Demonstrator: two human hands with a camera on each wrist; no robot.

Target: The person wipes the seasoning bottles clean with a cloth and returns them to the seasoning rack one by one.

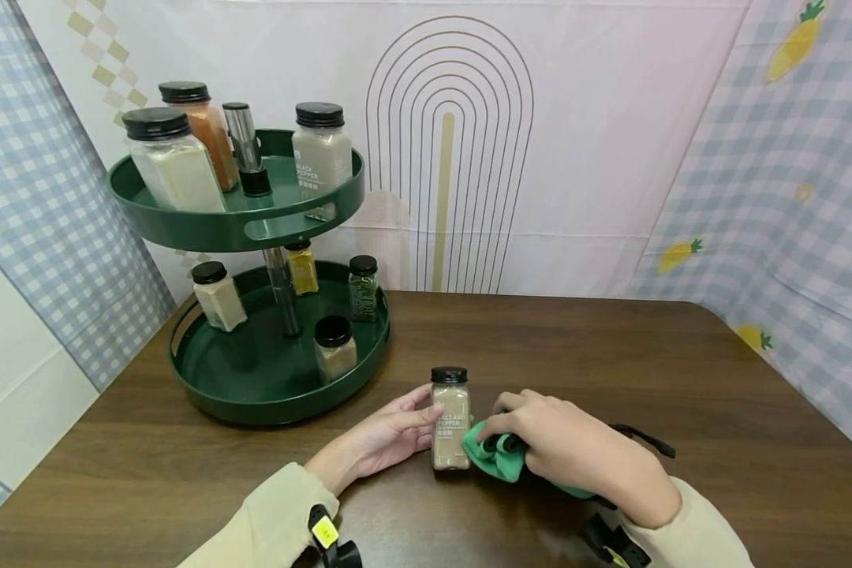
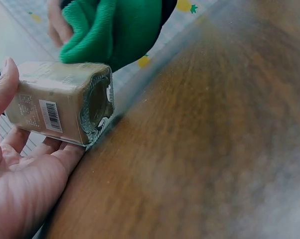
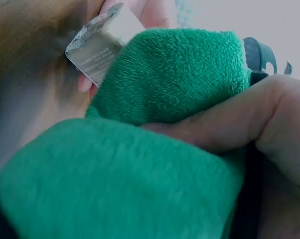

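Observation:
My left hand (image 1: 390, 438) holds a square glass spice jar (image 1: 450, 426) with a black lid and a "salt and pepper" label. The jar is upright, low over the table, and its base and a barcode show in the left wrist view. Its thumb lies on one side of the glass and the fingers go behind. In my right hand (image 1: 550, 430) is a green fluffy cloth (image 1: 497, 459) with black parts showing at it, pressed to the jar's right side. The right wrist view shows the thumb between two thick green folds (image 3: 165, 74).
A two-tier green turntable rack (image 1: 277, 410) stands at the back left. Larger jars, among them black pepper (image 1: 323, 158), and a silver-and-black cylinder (image 1: 244, 146) are on its upper tray; several small jars sit below. A black strap (image 1: 646, 440) shows beyond the right wrist.

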